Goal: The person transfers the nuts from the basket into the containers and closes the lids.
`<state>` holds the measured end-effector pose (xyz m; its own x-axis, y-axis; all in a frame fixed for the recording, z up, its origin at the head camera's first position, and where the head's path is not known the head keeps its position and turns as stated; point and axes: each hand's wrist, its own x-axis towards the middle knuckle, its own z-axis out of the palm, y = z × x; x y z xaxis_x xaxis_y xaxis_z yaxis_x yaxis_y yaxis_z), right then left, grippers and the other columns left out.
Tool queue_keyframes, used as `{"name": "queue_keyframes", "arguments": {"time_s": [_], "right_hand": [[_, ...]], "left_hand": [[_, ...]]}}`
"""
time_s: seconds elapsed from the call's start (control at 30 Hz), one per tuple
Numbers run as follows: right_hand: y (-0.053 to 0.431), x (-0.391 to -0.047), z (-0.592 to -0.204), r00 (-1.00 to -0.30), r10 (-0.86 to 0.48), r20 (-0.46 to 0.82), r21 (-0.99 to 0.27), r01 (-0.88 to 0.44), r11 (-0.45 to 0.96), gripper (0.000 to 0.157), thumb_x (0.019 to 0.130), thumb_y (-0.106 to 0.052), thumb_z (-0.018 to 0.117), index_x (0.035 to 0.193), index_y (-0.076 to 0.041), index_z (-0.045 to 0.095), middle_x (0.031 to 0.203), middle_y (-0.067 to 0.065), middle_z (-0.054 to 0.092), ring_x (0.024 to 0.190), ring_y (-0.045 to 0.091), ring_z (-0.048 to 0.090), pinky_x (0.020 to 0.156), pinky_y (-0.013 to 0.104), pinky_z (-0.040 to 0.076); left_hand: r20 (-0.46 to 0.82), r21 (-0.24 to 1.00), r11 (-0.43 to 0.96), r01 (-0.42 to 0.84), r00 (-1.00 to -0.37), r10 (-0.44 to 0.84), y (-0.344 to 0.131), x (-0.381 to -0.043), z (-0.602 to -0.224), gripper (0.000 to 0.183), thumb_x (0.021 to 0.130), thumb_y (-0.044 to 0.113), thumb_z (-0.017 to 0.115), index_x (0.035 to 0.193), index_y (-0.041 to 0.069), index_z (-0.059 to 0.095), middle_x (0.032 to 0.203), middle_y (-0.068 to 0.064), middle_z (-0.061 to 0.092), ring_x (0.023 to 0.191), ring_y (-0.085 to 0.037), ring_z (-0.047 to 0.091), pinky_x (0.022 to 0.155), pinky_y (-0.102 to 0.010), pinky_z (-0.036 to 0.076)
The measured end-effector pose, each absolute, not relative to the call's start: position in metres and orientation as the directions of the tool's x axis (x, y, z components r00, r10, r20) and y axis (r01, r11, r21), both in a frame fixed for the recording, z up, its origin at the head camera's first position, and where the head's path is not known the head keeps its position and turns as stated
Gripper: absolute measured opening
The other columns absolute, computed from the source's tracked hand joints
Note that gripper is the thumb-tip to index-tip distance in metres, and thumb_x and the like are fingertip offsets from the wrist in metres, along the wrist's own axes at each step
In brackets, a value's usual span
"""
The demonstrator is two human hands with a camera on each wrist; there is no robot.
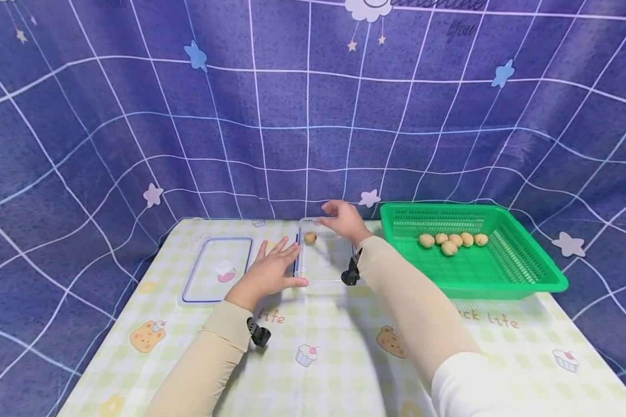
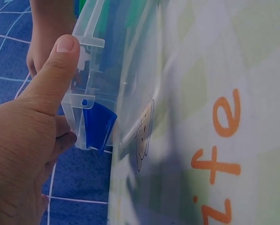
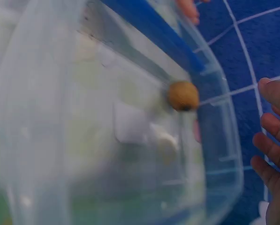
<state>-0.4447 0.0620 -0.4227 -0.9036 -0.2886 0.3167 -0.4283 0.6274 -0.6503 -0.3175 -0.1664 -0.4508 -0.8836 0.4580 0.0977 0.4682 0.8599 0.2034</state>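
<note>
Writing: we are reading "Sunshine", cut by the top edge, and "You" on the blue curtain (image 1: pixel 313 145), upper right; orange "life" on the checked tablecloth (image 1: pixel 339 370), lower middle; "ck life", partly hidden by the right sleeve (image 1: pixel 417 301), lower right.

Clear box (image 1: pixel 320 273), centre: holding one walnut (image 1: pixel 310 238) in its upper left.

Left hand (image 1: pixel 268 273): spreading its fingers at the box's left side, thumb resting against it.

Right hand (image 1: pixel 346 222): hovering near the box's upper edge, fingers loosely bent and apart, gripping nothing.

Lid (image 1: pixel 208 272), left of centre: lying flat.

Green basket (image 1: pixel 475 272), right: holding six walnuts (image 1: pixel 455 241), which only the head view is showing.

Blue latch (image 2: pixel 98 124): hanging from the box, the left wrist view revealing its shape.
</note>
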Motion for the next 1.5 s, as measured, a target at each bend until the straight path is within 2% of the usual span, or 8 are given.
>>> {"name": "queue_keyframes", "arguments": {"time_s": [0.43,0.7,0.87,1.27,1.5], "right_hand": [[0.123,-0.432,-0.386,-0.934,-0.235,0.268,-0.704,-0.356,0.614,0.046,0.093,-0.026,0.075,0.130,-0.003,0.064,0.132,0.015,0.064,0.124,0.031,0.058,0.107,0.046,0.046],[0.159,-0.426,-0.381,-0.938,-0.218,0.268,-0.702,-0.345,0.623,0.048,0.094,-0.030,0.074,0.133,-0.005,0.062,0.133,0.014,0.063,0.125,0.032,0.057,0.102,0.049,0.048],[0.183,-0.425,-0.378,-0.946,-0.195,0.259,-0.711,-0.323,0.624,0.050,0.094,-0.030,0.074,0.135,-0.003,0.060,0.136,0.017,0.062,0.128,0.033,0.056,0.105,0.051,0.046],[0.239,-0.415,-0.378,-0.969,-0.157,0.191,-0.720,-0.247,0.649,0.051,0.098,-0.035,0.069,0.140,-0.009,0.056,0.143,0.017,0.055,0.135,0.036,0.048,0.107,0.058,0.042],[0.262,-0.410,-0.378,-0.969,-0.150,0.197,-0.708,-0.247,0.662,0.054,0.099,-0.033,0.068,0.142,-0.003,0.054,0.143,0.023,0.054,0.134,0.040,0.048,0.106,0.059,0.042]], "left_hand": [[0.097,0.191,0.861,0.471,-0.882,0.461,-0.167,-0.317,-0.447,0.092,0.088,0.062,0.067,0.155,0.006,0.039,0.162,-0.006,0.035,0.155,-0.028,0.013,0.120,-0.063,-0.007],[0.072,0.151,0.863,0.481,-0.877,0.476,-0.171,-0.316,-0.443,0.091,0.090,0.065,0.063,0.155,0.006,0.040,0.161,-0.006,0.037,0.156,-0.029,0.011,0.120,-0.062,-0.011],[0.071,0.162,0.863,0.478,-0.878,0.473,-0.171,-0.315,-0.443,0.090,0.090,0.065,0.062,0.155,0.006,0.040,0.161,-0.005,0.035,0.156,-0.028,0.011,0.120,-0.061,-0.010],[0.093,0.176,0.863,0.474,-0.880,0.465,-0.169,-0.318,-0.448,0.094,0.088,0.070,0.061,0.155,0.008,0.040,0.162,-0.003,0.035,0.156,-0.025,0.011,0.121,-0.058,-0.010],[0.096,0.167,0.865,0.473,-0.881,0.463,-0.167,-0.318,-0.448,0.094,0.088,0.069,0.062,0.155,0.008,0.040,0.162,-0.002,0.035,0.156,-0.024,0.011,0.122,-0.057,-0.011]]}}
